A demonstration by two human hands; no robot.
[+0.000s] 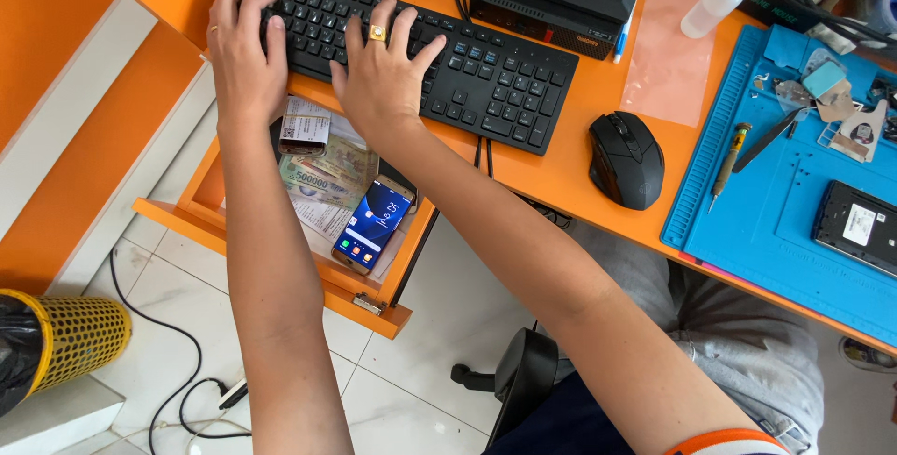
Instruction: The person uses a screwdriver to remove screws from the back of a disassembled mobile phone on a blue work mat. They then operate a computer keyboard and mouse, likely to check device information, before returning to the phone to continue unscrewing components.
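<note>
Hands on keyboard; open drawer holds phone, banknotes.

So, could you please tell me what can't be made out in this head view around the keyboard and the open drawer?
- Keys under the left hand and right hand: the hands cover that part of the black keyboard.
- Back of the open drawer: hidden under the desk edge and the forearms.
- Banknotes: partly covered by the smartphone.
- Dark device on the blue mat: cut off by the right frame edge.

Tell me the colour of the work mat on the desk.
The work mat is light blue, seen in the head view.
</note>
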